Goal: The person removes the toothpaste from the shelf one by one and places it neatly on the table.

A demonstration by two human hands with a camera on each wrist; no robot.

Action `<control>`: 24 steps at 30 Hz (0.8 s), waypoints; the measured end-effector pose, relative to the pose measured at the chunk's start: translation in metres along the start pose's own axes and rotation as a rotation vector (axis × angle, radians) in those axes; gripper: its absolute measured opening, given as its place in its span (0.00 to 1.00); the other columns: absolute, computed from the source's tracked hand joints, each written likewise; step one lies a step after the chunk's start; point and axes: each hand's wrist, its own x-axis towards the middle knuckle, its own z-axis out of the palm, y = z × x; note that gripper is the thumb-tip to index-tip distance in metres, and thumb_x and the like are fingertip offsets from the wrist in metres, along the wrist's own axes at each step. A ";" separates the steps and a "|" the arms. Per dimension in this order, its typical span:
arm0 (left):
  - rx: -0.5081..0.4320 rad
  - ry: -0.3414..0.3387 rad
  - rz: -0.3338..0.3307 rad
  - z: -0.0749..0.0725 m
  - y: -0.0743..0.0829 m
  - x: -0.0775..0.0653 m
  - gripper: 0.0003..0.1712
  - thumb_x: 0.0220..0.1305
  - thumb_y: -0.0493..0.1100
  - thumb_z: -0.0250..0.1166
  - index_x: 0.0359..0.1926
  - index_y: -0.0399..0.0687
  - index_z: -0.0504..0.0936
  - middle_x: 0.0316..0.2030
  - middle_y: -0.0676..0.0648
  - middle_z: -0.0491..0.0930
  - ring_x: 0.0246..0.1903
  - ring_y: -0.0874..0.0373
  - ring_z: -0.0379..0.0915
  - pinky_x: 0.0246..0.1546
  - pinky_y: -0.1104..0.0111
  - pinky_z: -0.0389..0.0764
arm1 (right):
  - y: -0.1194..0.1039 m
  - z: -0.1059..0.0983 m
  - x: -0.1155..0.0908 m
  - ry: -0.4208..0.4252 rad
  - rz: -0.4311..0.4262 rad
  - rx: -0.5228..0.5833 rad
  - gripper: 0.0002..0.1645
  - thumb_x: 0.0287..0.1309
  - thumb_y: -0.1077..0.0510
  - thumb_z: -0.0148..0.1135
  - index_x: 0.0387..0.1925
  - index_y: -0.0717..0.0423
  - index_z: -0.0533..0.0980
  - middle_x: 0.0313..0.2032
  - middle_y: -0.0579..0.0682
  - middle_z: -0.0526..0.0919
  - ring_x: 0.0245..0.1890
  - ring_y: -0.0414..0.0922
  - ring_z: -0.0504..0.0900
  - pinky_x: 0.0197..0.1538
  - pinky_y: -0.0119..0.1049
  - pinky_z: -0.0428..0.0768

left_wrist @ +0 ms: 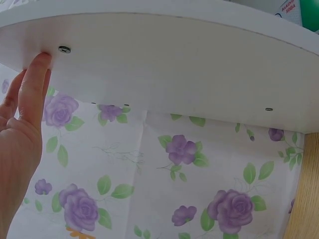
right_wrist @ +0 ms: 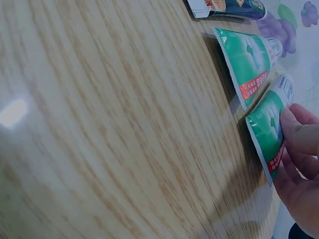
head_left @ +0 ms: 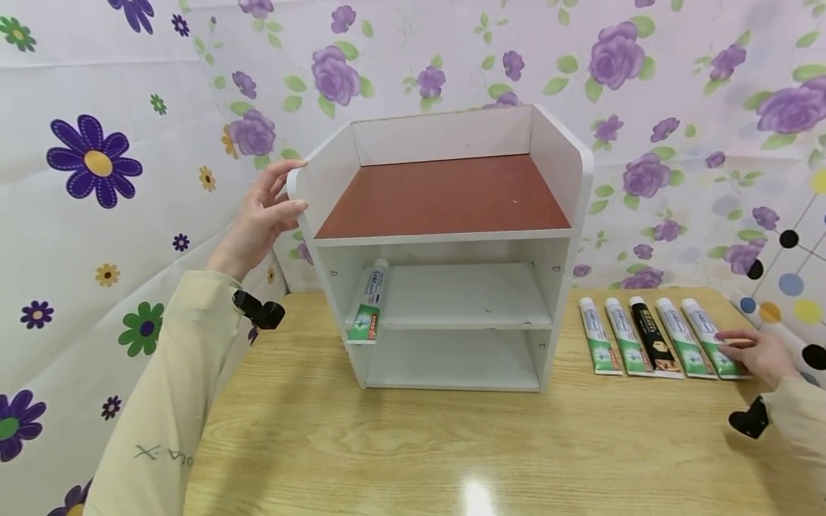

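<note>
A small white shelf unit (head_left: pixel 422 390) with a reddish-brown top panel stands on the table. My left hand (head_left: pixel 264 204) holds the upper front corner of its left side panel; in the left wrist view, fingers touch that panel's outer face. On the middle shelf, at the left, lies a green-and-white toothpaste tube (head_left: pixel 369 301). To the right of the unit, several toothpaste tubes lie side by side, one of them black (head_left: pixel 654 340). My right hand (head_left: pixel 764 358) pinches the rightmost toothpaste tube (right_wrist: pixel 269 129) along its side, thumb on top.
The wooden table (head_left: pixel 400 451) carries the unit and the row of tubes. Flower-patterned sheets (head_left: pixel 445 64) hang behind and at the left (head_left: pixel 97 251). Beneath the middle shelf is a bottom compartment (head_left: pixel 452 358).
</note>
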 end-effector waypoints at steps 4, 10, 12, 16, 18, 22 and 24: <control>0.003 0.006 -0.001 0.000 0.001 0.000 0.27 0.59 0.29 0.55 0.57 0.56 0.69 0.57 0.42 0.60 0.46 0.52 0.65 0.35 0.67 0.75 | 0.021 0.004 0.012 0.029 -0.001 -0.101 0.18 0.54 0.55 0.63 0.44 0.61 0.75 0.39 0.69 0.75 0.24 0.37 0.74 0.22 0.34 0.74; 0.010 0.007 -0.014 0.001 0.000 -0.001 0.27 0.60 0.29 0.55 0.57 0.56 0.69 0.58 0.42 0.60 0.46 0.52 0.65 0.35 0.66 0.75 | 0.018 0.005 0.007 0.060 0.015 -0.152 0.21 0.57 0.59 0.59 0.48 0.70 0.70 0.39 0.69 0.74 0.25 0.40 0.73 0.21 0.33 0.73; 0.014 0.007 -0.017 0.001 0.000 -0.001 0.27 0.60 0.29 0.55 0.57 0.56 0.69 0.58 0.42 0.60 0.47 0.52 0.64 0.36 0.66 0.75 | 0.003 0.002 -0.003 0.084 0.006 -0.166 0.19 0.56 0.63 0.59 0.47 0.72 0.71 0.39 0.70 0.74 0.28 0.47 0.73 0.23 0.35 0.72; 0.029 0.001 -0.019 0.001 -0.001 -0.001 0.26 0.60 0.31 0.56 0.58 0.57 0.69 0.59 0.43 0.59 0.48 0.51 0.64 0.37 0.65 0.75 | -0.032 -0.001 -0.024 0.143 0.006 -0.192 0.18 0.54 0.67 0.59 0.46 0.74 0.71 0.42 0.72 0.72 0.36 0.61 0.71 0.25 0.39 0.70; 0.032 -0.002 -0.019 0.001 -0.001 0.000 0.26 0.60 0.31 0.56 0.58 0.57 0.68 0.59 0.43 0.59 0.49 0.50 0.63 0.37 0.64 0.75 | -0.045 -0.001 -0.029 0.132 -0.012 -0.201 0.19 0.56 0.66 0.58 0.48 0.75 0.69 0.45 0.73 0.69 0.40 0.64 0.69 0.25 0.35 0.70; 0.030 0.000 -0.014 0.001 -0.001 0.000 0.26 0.60 0.31 0.56 0.58 0.57 0.68 0.59 0.43 0.59 0.49 0.50 0.63 0.37 0.64 0.75 | -0.065 0.002 -0.032 0.081 -0.039 -0.164 0.22 0.59 0.61 0.57 0.51 0.73 0.69 0.48 0.73 0.69 0.36 0.52 0.74 0.25 0.29 0.72; 0.027 0.003 -0.009 0.001 -0.001 0.000 0.26 0.60 0.31 0.56 0.58 0.57 0.68 0.58 0.42 0.59 0.49 0.50 0.63 0.37 0.65 0.74 | -0.073 0.003 -0.033 0.034 -0.066 -0.126 0.23 0.59 0.58 0.57 0.52 0.70 0.69 0.46 0.68 0.72 0.33 0.39 0.75 0.26 0.27 0.72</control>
